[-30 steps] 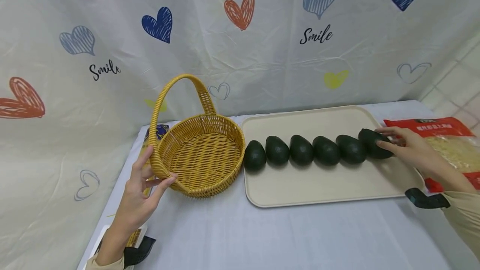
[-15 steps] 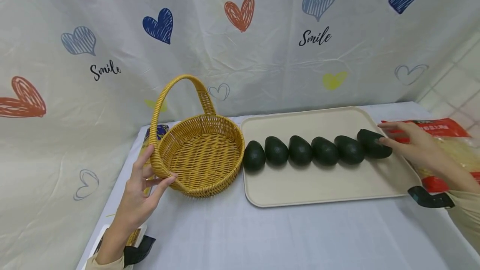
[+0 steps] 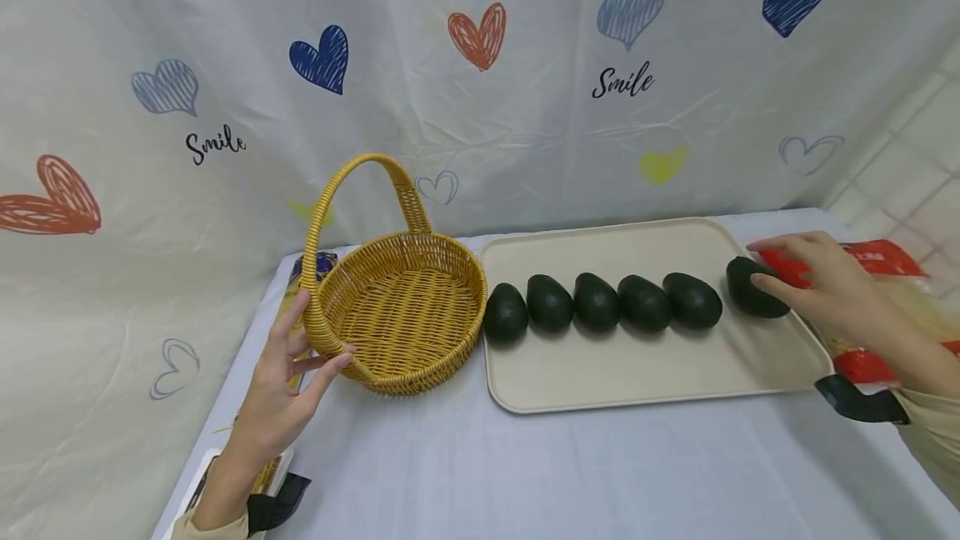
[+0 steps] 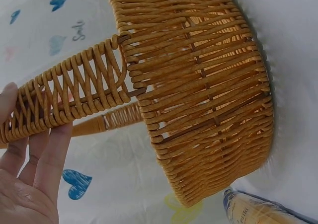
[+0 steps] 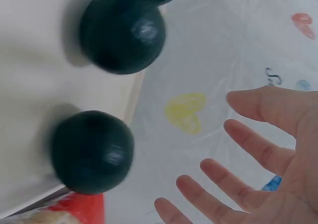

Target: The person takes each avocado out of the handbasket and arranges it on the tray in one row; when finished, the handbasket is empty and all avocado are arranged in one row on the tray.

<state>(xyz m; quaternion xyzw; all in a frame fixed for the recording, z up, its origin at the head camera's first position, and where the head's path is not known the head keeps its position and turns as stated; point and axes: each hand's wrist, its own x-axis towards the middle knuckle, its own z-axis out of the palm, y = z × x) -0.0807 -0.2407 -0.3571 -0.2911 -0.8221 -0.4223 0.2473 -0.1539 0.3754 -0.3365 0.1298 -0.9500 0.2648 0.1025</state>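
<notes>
A yellow wicker basket [image 3: 405, 307] with a tall handle [image 4: 74, 95] stands left of a cream tray [image 3: 637, 365]. My left hand [image 3: 288, 365] touches the basket's rim near the handle base, fingers straight, thumb on the rim. Several dark green avocados lie in a row on the tray. The rightmost avocado [image 3: 753, 290] sits apart from its neighbour [image 3: 692, 301]. My right hand [image 3: 813, 286] is at that avocado's right side with spread, straight fingers. In the right wrist view the hand [image 5: 263, 159] holds nothing and the avocado [image 5: 94, 152] lies beside it.
A red bag [image 3: 873, 255] of pale shreds lies right of the tray, partly behind my right arm. A yellow and blue package [image 3: 315, 265] lies behind and under the basket's left side. A heart-printed curtain hangs close behind. White tablecloth [image 3: 525, 473] covers the front.
The rightmost avocado has shifted right, opening a gap from the row. My right hand moved slightly right with it. The left hand stayed at the basket rim.
</notes>
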